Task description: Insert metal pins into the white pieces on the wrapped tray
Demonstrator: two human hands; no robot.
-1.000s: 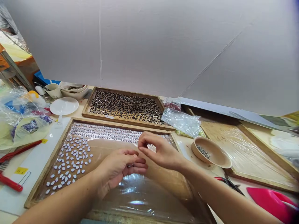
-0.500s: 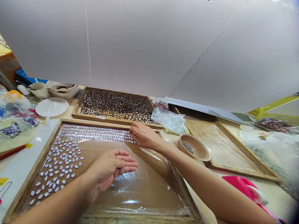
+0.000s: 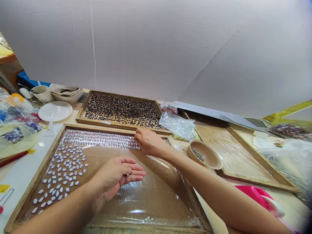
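A wooden tray (image 3: pixel 40 169) lined with clear film lies in front of me. Rows of small silver-rimmed pieces (image 3: pixel 97 138) fill its far edge, and loose white teardrop pieces (image 3: pixel 63 169) are scattered at its left. My right hand (image 3: pixel 148 142) is pinched at the right end of the rows, fingertips on the film. My left hand (image 3: pixel 117 177) hovers palm-up over the tray's middle, fingers slightly curled, with tiny pieces seemingly in the palm.
A second tray of dark beads (image 3: pixel 122 110) sits behind. A tan bowl (image 3: pixel 204 155) with small dark bits stands at the right, beside a plastic bag (image 3: pixel 177 125) and another film-lined tray (image 3: pixel 234 156). White plate (image 3: pixel 55 111), cups and bags crowd the left. A pink object (image 3: pixel 258 198) lies at the near right.
My right hand went from near my left hand's fingertips up to the far rows of pieces and stays pinched there. My left hand opened slightly. The camera view shifted right.
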